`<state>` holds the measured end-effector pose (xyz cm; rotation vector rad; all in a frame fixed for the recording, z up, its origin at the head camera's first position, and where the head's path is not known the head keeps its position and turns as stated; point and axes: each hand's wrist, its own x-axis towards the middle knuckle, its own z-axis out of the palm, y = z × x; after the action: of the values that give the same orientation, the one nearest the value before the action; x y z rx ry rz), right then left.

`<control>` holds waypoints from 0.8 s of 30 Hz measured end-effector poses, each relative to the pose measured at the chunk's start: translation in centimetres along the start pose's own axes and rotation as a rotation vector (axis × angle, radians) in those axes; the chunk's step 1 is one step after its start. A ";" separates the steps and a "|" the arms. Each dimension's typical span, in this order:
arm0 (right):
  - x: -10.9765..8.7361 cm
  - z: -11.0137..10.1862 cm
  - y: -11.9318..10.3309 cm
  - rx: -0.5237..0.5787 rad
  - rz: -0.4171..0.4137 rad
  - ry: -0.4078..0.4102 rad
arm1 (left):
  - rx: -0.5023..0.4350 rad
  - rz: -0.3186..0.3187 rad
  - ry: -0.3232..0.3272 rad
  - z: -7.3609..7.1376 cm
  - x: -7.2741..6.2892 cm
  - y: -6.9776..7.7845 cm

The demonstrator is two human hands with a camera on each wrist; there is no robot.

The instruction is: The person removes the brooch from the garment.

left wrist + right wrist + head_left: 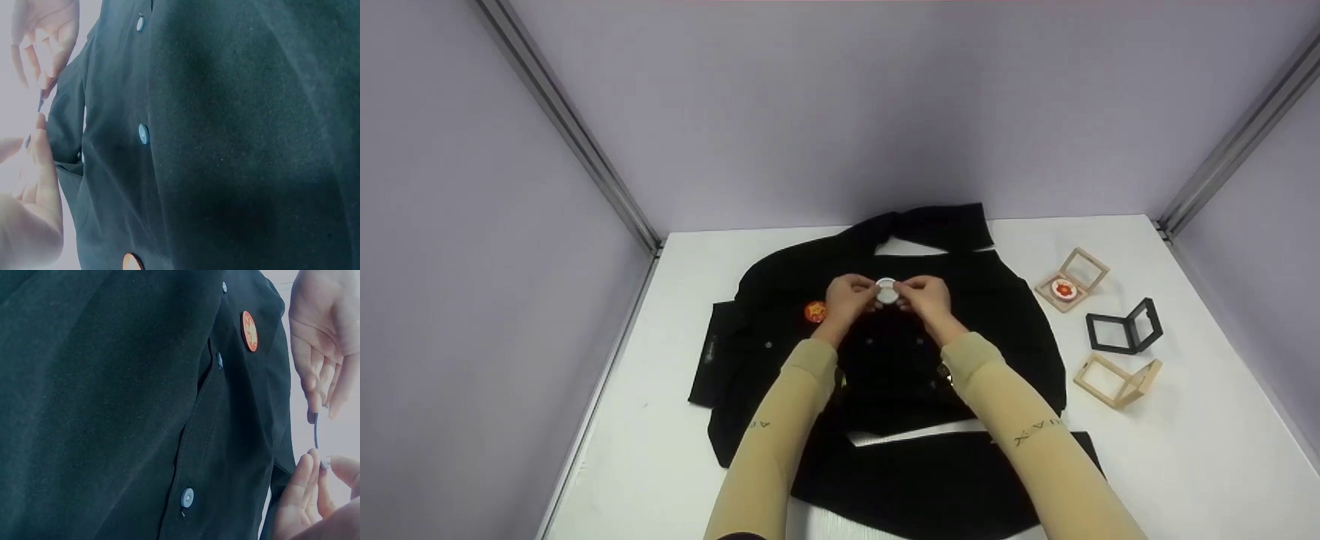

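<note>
Both hands meet over a black button-up shirt (787, 277) spread out flat. Between them is a small round badge (887, 291), its silvery-white back with a thin pin line facing the head camera. My left hand (849, 298) pinches its left edge and my right hand (928, 298) its right edge, thumbs on the near face. Seen from the right wrist, the badge (316, 430) is nearly edge-on and raised off the cloth; its front is hidden. A red-orange badge (815, 311) with a yellow pattern lies on the shirt, left of my left hand.
On the right of the white table (1207, 450) stand a light wooden hinged case (1057, 298) holding a red-and-white badge (1064, 289), a black hinged frame (1110, 332) and another wooden frame (1102, 379), all opened. Pale walls (825, 112) enclose the table.
</note>
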<state>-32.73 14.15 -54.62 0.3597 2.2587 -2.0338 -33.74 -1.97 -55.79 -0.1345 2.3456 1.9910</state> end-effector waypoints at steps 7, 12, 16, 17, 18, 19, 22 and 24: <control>-0.1 -0.3 -0.2 0.065 0.023 0.001 | -0.023 0.004 0.003 0.1 0.0 0.1; -0.4 -0.5 -0.5 0.104 0.048 0.007 | 0.003 0.040 -0.002 0.0 0.0 -0.1; -0.5 -0.5 -0.7 0.102 0.060 0.013 | 0.034 0.074 -0.008 -0.1 0.0 -0.2; -0.5 -0.5 -0.7 0.097 0.062 0.017 | 0.042 0.081 -0.010 -0.1 0.0 -0.2; -0.5 -0.4 -0.7 0.095 0.063 0.020 | 0.054 0.090 -0.011 -0.1 0.0 -0.2; -0.5 -0.4 -0.8 0.092 0.065 0.024 | 0.074 0.102 -0.011 -0.1 0.0 -0.2; -0.5 -0.3 -0.8 0.099 0.072 0.043 | 0.122 0.138 -0.015 -0.1 0.0 -0.2; -0.5 -0.3 -0.9 0.120 0.079 0.052 | 0.146 0.163 -0.014 -0.2 -0.1 -0.1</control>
<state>-32.42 14.25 -53.58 0.5079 2.1191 -2.1496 -33.67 -2.15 -55.83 0.0809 2.5572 1.8687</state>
